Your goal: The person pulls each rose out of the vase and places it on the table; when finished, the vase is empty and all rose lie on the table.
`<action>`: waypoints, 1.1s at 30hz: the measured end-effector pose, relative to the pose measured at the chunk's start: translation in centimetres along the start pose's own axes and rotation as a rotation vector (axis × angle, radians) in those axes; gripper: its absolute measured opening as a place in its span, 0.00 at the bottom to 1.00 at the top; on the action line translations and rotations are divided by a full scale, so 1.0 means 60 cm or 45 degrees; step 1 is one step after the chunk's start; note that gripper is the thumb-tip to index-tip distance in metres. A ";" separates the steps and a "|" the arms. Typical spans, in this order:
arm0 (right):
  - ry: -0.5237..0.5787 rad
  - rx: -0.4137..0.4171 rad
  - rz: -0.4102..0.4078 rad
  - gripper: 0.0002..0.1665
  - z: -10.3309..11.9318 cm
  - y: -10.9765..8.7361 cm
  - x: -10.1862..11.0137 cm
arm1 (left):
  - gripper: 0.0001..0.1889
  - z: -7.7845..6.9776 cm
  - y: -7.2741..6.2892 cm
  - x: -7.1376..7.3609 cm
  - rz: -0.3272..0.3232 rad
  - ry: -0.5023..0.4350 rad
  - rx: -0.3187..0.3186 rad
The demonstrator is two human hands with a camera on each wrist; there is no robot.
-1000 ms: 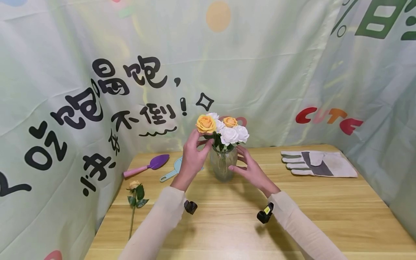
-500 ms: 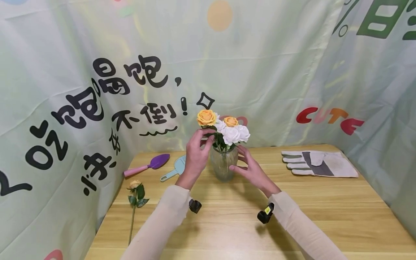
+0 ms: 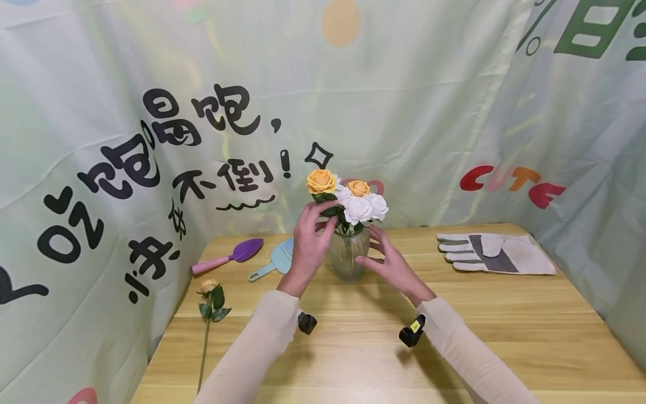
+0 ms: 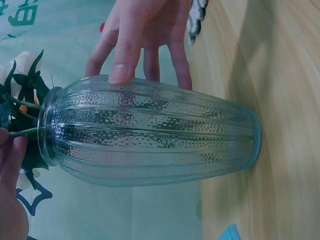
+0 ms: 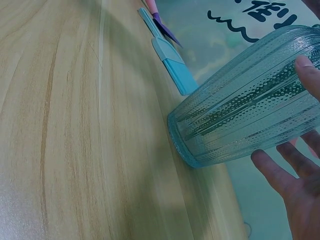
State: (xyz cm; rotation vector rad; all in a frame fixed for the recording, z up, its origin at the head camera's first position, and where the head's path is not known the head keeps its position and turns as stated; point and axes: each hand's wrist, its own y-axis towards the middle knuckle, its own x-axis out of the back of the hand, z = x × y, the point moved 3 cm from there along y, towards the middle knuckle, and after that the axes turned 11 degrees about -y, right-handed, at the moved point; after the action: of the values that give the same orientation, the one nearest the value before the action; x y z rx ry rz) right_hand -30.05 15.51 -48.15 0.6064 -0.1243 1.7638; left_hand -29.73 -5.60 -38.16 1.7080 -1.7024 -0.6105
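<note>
A ribbed clear glass vase [image 3: 347,255] stands upright on the table with several white roses [image 3: 359,210] and a smaller orange-yellow rose [image 3: 359,188] in it. At its mouth, on the left, my left hand [image 3: 310,241] pinches the green stem [image 4: 24,132] of a larger yellow rose [image 3: 321,182], whose bloom sits above my fingers. My right hand [image 3: 391,264] holds the vase from the right, thumb on the near side and fingers spread along the other side. The right wrist view shows the vase's base [image 5: 182,142] on the wood; its rim is outside that view.
On the wooden table [image 3: 363,348], a single yellow rose [image 3: 208,297] lies at the left. Behind it are a purple trowel with a pink handle [image 3: 229,257] and a light-blue slotted scoop [image 3: 278,258]. A work glove [image 3: 497,254] lies at the right. A printed curtain [image 3: 404,112] hangs behind.
My left hand has shifted right, closer to the vase mouth, and its fingers are lower below the large yellow bloom. That bloom stands slightly higher. My right hand stays on the vase.
</note>
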 end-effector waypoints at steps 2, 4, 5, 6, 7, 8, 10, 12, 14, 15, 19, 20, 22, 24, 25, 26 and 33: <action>0.000 0.006 0.000 0.53 0.000 0.001 0.000 | 0.15 0.000 0.001 0.000 -0.019 -0.004 0.009; 0.004 0.003 -0.001 0.54 0.000 0.002 0.000 | 0.14 -0.003 0.003 0.001 -0.041 -0.003 0.015; 0.004 0.003 0.001 0.53 0.000 0.003 -0.001 | 0.14 -0.004 0.004 0.002 -0.054 -0.002 0.014; 0.006 0.000 0.000 0.53 0.000 0.003 -0.001 | 0.14 -0.006 0.006 0.004 -0.068 -0.007 0.011; 0.007 0.000 0.001 0.53 -0.001 0.003 -0.001 | 0.14 -0.008 0.009 0.007 -0.080 -0.013 0.007; 0.008 -0.002 0.000 0.54 -0.001 0.003 -0.001 | 0.14 -0.011 0.012 0.009 -0.092 -0.021 -0.001; 0.011 -0.011 0.000 0.54 -0.003 0.003 0.000 | 0.14 -0.017 0.020 0.015 -0.118 -0.037 -0.017; 0.011 -0.016 -0.002 0.55 -0.003 0.002 0.000 | 0.15 -0.023 0.029 0.022 -0.139 -0.060 -0.030; 0.011 -0.021 -0.002 0.55 -0.003 0.002 0.000 | 0.15 -0.033 0.040 0.030 -0.157 -0.066 -0.043; 0.012 -0.022 -0.002 0.55 -0.003 0.001 0.000 | 0.15 -0.038 0.046 0.035 -0.165 -0.068 -0.047; 0.015 -0.020 -0.004 0.55 0.000 0.001 0.000 | 0.17 -0.063 0.070 0.059 -0.193 -0.118 -0.071; 0.015 -0.019 -0.004 0.55 0.001 0.001 0.000 | 0.17 -0.069 0.075 0.066 -0.202 -0.148 -0.080; 0.012 -0.017 -0.006 0.55 0.001 0.001 -0.001 | 0.18 -0.081 0.085 0.084 -0.225 -0.194 -0.097; 0.010 -0.016 -0.006 0.55 0.002 0.001 -0.001 | 0.19 -0.091 0.094 0.104 -0.249 -0.244 -0.114; 0.010 -0.015 -0.005 0.55 0.002 0.001 -0.001 | 0.20 -0.096 0.097 0.114 -0.260 -0.267 -0.119; 0.011 -0.015 -0.005 0.55 0.002 0.001 -0.001 | 0.20 -0.100 0.098 0.125 -0.271 -0.274 -0.122; 0.002 -0.018 -0.007 0.56 -0.001 0.001 0.000 | 0.20 -0.100 0.072 0.193 -0.159 -0.178 0.032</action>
State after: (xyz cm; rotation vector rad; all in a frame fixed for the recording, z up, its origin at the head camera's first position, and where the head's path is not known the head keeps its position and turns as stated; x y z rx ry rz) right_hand -30.14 15.50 -48.19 0.5944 -0.1336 1.7568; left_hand -27.84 -16.18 -29.64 1.8379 -1.7137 -0.7853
